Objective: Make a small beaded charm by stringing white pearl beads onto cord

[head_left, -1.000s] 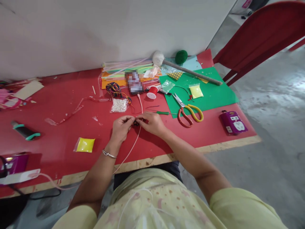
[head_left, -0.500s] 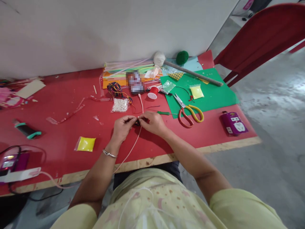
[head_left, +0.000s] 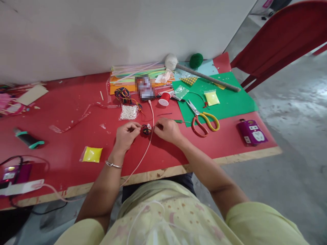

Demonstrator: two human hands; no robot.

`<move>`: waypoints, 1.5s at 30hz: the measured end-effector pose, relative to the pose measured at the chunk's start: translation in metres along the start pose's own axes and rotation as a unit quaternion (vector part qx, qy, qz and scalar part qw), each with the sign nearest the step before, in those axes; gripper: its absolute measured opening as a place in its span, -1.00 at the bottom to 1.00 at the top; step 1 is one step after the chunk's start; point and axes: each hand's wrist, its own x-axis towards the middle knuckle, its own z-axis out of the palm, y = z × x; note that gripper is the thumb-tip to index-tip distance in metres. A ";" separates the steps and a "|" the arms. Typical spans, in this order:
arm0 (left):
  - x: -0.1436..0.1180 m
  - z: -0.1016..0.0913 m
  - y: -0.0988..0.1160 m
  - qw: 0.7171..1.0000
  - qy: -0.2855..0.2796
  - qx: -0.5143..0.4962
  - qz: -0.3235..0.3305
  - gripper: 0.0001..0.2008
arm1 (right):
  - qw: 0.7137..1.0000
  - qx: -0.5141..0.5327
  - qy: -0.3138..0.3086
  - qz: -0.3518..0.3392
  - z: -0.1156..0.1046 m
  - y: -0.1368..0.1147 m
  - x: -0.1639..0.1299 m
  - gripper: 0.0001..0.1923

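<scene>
A small multicoloured thread ball with pale beads (head_left: 146, 128) sits between my two hands above the red table (head_left: 76, 143). My left hand (head_left: 125, 134) pinches at its left side with closed fingers. My right hand (head_left: 167, 129) pinches at its right side. A pink cable (head_left: 143, 154) runs under the hands toward the table's front edge. A packet of white beads (head_left: 128, 112) and a bundle of coloured thread (head_left: 123, 94) lie just beyond my hands.
Scissors with red and yellow handles (head_left: 203, 120) lie on a green sheet (head_left: 230, 102). A red thread spool (head_left: 164, 98), yellow packets (head_left: 91, 154), a purple socket block (head_left: 252, 132), a grey stick (head_left: 208, 79), and a red chair (head_left: 278, 37) are around.
My hands have drawn slightly apart, and the thread ball now shows between them. The view shifted a little.
</scene>
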 end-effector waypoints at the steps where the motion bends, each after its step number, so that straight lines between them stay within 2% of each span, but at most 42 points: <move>1: -0.001 0.003 0.001 0.998 -0.008 -0.048 -0.029 -0.77 | 1.000 0.026 -0.009 0.002 0.000 0.000 0.000 -0.89; 4: -0.003 0.010 0.006 0.981 -0.038 -0.162 -0.102 -0.69 | 0.985 0.159 -0.065 0.036 -0.001 0.000 0.001 -0.84; 7: -0.004 0.015 0.007 0.974 -0.048 -0.179 -0.128 -0.75 | 0.945 0.293 -0.121 0.081 -0.001 0.002 0.003 -0.82; 9: -0.006 0.017 0.006 0.983 -0.054 -0.149 -0.097 -0.77 | 0.925 0.339 -0.137 0.099 0.001 0.002 0.004 -0.81; 11: -0.007 0.018 0.004 0.995 -0.056 -0.077 -0.028 -0.76 | 0.919 0.356 -0.140 0.099 0.003 0.002 0.004 -0.80; 13: -0.007 0.018 0.003 0.997 -0.054 0.022 0.049 -0.81 | 0.920 0.357 -0.142 0.074 0.004 0.000 0.002 -0.79; 15: -0.008 0.018 0.003 0.987 -0.057 0.099 0.111 -0.87 | 0.924 0.351 -0.144 0.038 0.004 -0.003 0.000 -0.79; 18: -0.008 0.018 0.004 0.979 -0.060 0.126 0.150 -0.86 | 0.931 0.336 -0.141 0.010 0.002 -0.006 -0.001 -0.76; 22: -0.010 0.018 0.006 0.991 -0.053 0.070 0.100 -0.81 | 0.956 0.285 -0.067 0.002 -0.004 -0.004 0.002 -0.74; 25: -0.011 0.018 0.008 0.997 -0.046 0.023 0.050 -0.78 | 0.973 0.225 -0.032 -0.042 -0.003 0.001 0.003 -0.72; 31: -0.011 0.016 0.007 0.998 -0.057 0.011 0.040 -0.78 | 0.973 0.199 -0.043 -0.106 0.010 0.007 0.002 -0.71; 37: -0.012 0.015 0.005 0.998 -0.064 -0.011 0.015 -0.75 | 0.964 0.249 -0.049 -0.085 0.010 0.010 0.004 -0.70; 41: -0.012 0.016 0.003 0.997 -0.064 -0.030 -0.003 -0.75 | 0.966 0.213 -0.086 -0.117 0.008 0.010 0.004 -0.78; 45: -0.011 0.018 0.001 0.996 -0.066 -0.064 -0.013 -0.77 | 0.976 0.169 -0.083 -0.106 0.008 0.009 0.004 -0.87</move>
